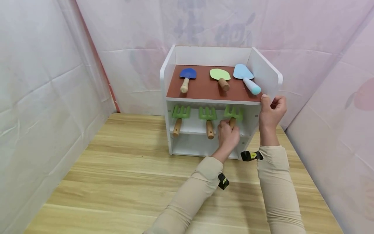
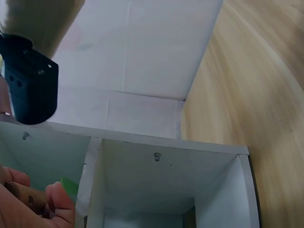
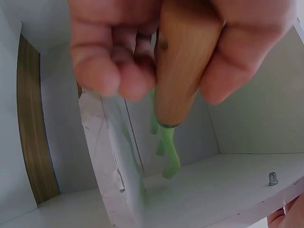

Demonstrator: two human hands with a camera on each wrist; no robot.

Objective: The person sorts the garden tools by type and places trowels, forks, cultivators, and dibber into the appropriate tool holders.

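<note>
Both of your hands are busy at the white shelf unit (image 1: 264, 74), which stands at the far side of the wooden table (image 1: 122, 175). Your left hand (image 1: 229, 135) has its fingers curled round the wooden handle of the rightmost green rake (image 1: 233, 113). That rake lies on the middle shelf with its tines pointing to the back. The left forearm comes up from the near edge and slants right, with the wrist straight.

Your right hand (image 1: 271, 110) is raised higher and pinches the front edge of the unit's right side panel, thumb toward you. Its forearm stands almost upright just beside the unit.

Two more green rakes lie to the left on the same shelf, the middle rake (image 1: 208, 115) and the left rake (image 1: 180, 113), each apart from its neighbour. On the brown top board lie a dark blue shovel (image 1: 187, 75), a light green spade (image 1: 220, 75) and a light blue trowel (image 1: 244, 75), handles toward you. The trowel's handle ends near your right fingertips.
</note>
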